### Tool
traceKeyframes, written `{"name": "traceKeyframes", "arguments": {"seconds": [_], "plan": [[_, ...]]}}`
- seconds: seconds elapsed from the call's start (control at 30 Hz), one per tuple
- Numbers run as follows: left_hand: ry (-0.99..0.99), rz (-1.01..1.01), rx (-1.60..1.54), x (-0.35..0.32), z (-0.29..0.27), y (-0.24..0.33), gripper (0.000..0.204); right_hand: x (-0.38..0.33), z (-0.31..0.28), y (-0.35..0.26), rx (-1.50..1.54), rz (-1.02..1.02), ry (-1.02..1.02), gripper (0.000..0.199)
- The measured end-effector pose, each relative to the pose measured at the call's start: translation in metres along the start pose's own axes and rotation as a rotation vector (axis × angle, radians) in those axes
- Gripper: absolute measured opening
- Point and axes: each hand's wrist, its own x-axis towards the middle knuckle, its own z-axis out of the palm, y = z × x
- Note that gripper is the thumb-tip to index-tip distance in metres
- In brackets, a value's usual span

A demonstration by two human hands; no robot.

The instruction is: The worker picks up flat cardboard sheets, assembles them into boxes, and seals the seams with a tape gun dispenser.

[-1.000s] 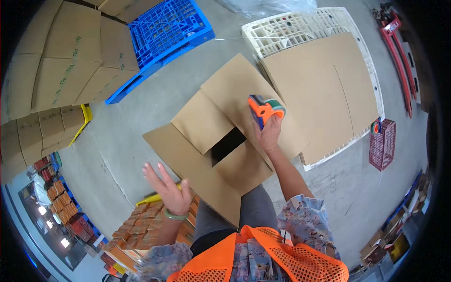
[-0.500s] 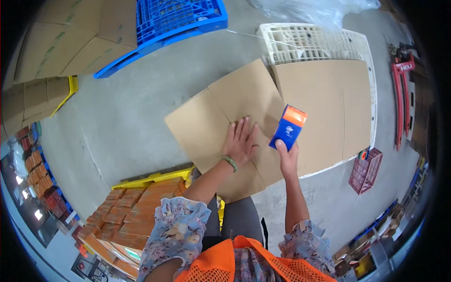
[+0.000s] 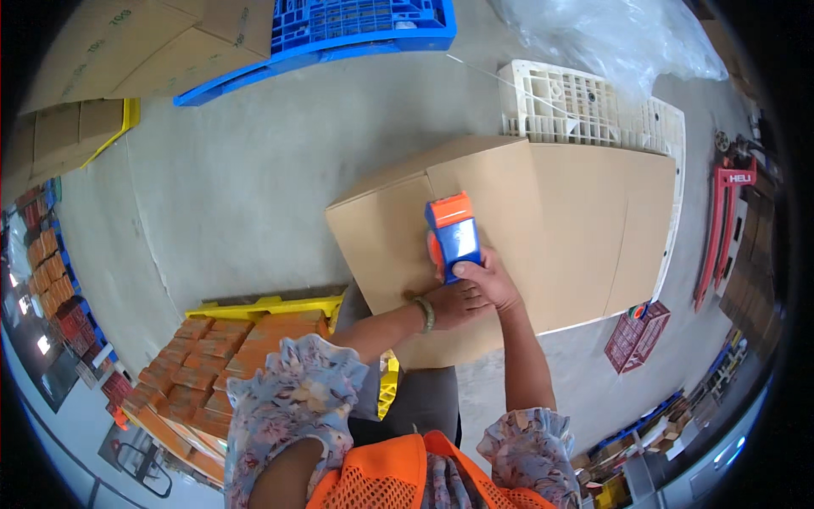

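A brown cardboard box [image 3: 377,242] lies in front of me, its top seam running across from the far edge. My right hand [image 3: 493,282] grips a blue and orange tape dispenser [image 3: 460,242], thumb on its near end, and holds it over the box. Beside and partly beneath it, my left hand [image 3: 458,305] rests flat on the cardboard, a green bangle at the wrist. The right hand covers some of the left fingers. Whether the dispenser touches the box, I cannot tell.
Flat cardboard [image 3: 585,229] lies on a white pallet [image 3: 577,106] at the right, with clear plastic film [image 3: 610,42] beyond. Orange-brown packs [image 3: 246,360] sit on a yellow pallet [image 3: 263,307] at left. A blue pallet [image 3: 365,38], red pallet jack [image 3: 714,233] and red crate [image 3: 638,337] stand around.
My right hand has swung the tape dispenser left, over the box. My left hand has drawn nearer to me, next to the right. The box's far side now shows, raised.
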Motion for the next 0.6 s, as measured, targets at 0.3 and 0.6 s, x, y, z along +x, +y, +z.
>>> {"name": "traceKeyframes", "arguments": {"seconds": [0.3, 0.6], "plan": [[0.947, -0.531, 0.418, 0.042, -0.243, -0.052, 0.018, -0.028, -0.026, 0.032, 0.072, -0.128, 0.090, 0.038], [0.284, -0.996, 0.272, 0.073, -0.199, -0.111, 0.044, -0.120, -0.076, -0.027, -0.392, -0.651, 1.061, 0.027]]}}
